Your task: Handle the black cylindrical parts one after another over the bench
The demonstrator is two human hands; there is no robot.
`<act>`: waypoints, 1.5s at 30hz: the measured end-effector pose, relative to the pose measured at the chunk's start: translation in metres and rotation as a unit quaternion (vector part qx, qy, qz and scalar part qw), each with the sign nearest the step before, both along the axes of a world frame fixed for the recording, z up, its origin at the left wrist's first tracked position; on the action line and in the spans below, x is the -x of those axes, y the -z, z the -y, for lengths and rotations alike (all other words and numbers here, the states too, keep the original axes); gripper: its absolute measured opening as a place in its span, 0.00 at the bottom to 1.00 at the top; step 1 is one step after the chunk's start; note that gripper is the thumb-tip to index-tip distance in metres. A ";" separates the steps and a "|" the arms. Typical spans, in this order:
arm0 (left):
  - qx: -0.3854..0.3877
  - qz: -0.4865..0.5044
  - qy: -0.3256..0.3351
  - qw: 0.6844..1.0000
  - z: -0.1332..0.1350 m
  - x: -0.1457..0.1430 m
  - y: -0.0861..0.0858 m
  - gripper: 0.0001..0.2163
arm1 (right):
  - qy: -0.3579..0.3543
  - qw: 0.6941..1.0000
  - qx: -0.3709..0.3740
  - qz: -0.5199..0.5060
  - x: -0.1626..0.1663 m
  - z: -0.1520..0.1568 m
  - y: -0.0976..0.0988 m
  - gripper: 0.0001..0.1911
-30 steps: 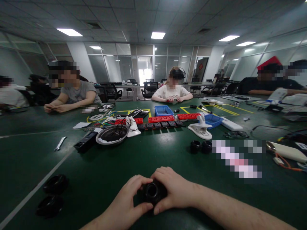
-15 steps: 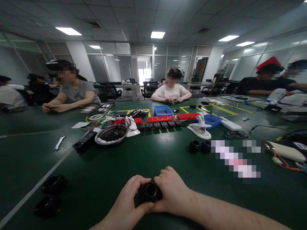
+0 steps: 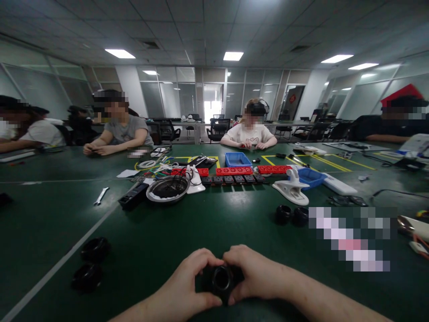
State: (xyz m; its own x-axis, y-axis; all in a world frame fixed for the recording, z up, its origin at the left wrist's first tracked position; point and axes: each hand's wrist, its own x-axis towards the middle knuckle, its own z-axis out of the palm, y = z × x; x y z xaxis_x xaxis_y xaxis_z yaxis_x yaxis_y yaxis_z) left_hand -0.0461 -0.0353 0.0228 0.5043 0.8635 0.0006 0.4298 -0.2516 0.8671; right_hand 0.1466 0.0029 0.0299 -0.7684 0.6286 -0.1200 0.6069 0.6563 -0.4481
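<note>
A glossy black ring-shaped part [image 3: 222, 290] with a round hole facing up is held between my two hands, low in the middle of the view. My left hand [image 3: 193, 282] curves around its left side, thumb at the near edge and fingertips at the far edge. From the right, my right hand [image 3: 252, 273] grips the same part, also with thumb near and fingers far. To the left lie two similar black ring-shaped parts [image 3: 86, 277], close together. Another pair of black rings [image 3: 283, 214] stands farther off to the right.
Across the green table [image 3: 214, 223] lie a wrench [image 3: 101, 196], a metal bowl [image 3: 167, 200], a black power strip [image 3: 136, 195], red socket strips [image 3: 234, 171], blue trays [image 3: 237, 159] and a white clip base [image 3: 292, 191]. Several people sit around it.
The view has turned left, so things appear farther right. My right hand's fingers have opened from a closer wrap to a thumb-and-finger grip on the black ring-shaped part.
</note>
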 end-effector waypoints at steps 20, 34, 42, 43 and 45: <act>-0.044 0.001 0.000 0.999 0.000 0.003 0.003 0.21 | -0.012 0.999 0.022 -0.034 -0.006 -0.004 0.002 0.15; -0.049 0.000 -0.077 0.996 0.003 0.001 0.008 0.31 | 0.023 0.998 0.006 -0.063 -0.007 -0.001 0.002 0.33; -0.022 -0.029 -0.053 0.998 -0.003 0.002 0.004 0.16 | -0.041 0.996 0.049 -0.056 -0.013 -0.012 -0.005 0.18; -0.023 -0.033 -0.056 0.998 -0.002 0.001 0.004 0.16 | -0.034 0.997 0.041 -0.052 -0.011 -0.012 -0.005 0.16; -0.032 -0.039 -0.061 0.997 -0.002 -0.001 0.004 0.15 | -0.009 0.999 0.029 -0.038 -0.007 -0.009 -0.002 0.16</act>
